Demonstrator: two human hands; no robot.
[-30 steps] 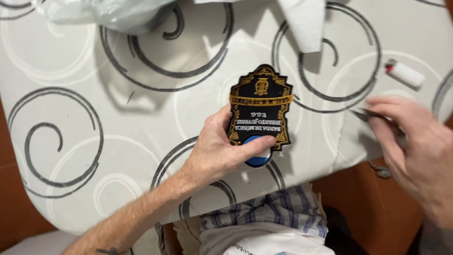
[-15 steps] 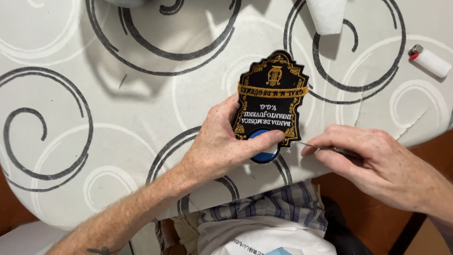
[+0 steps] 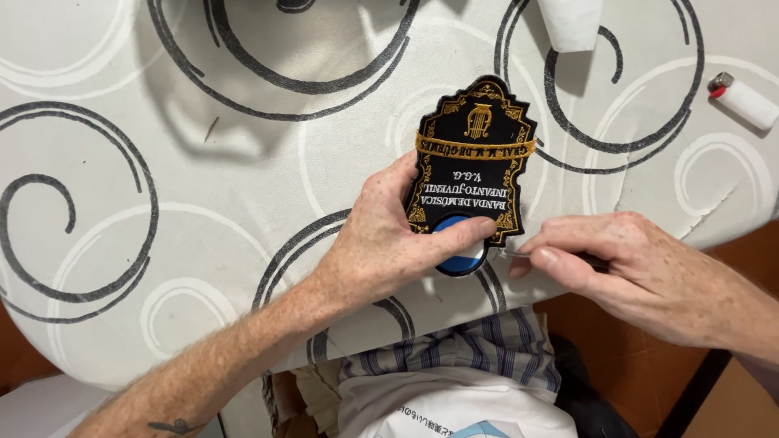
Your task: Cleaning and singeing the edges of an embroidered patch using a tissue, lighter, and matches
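Holding down the patch (image 3: 473, 162) is the left hand (image 3: 389, 243), which comes in from the patch's lower left. Its thumb lies across the blue round bit at the patch's bottom end and its fingers curl against the left edge, so it's pressing the patch flat, not clenched around it. The patch is a black shield shape with gold stitching and sits upside down on the board cover (image 3: 162, 203), a pale cloth with big dark swirls all over.

Just right of the patch's lower corner is the right hand (image 3: 625, 264). It's pinching something thin and pointy, the tip nearly touching the patch edge. Can't really tell what the thing is, most of it is hidden under the fingers, but the grip is closed on it.

Up above the patch there's a white folded piece (image 3: 572, 20) at the top edge. Far off to the patch's upper right lies a white lighter (image 3: 742, 99) with a red end.
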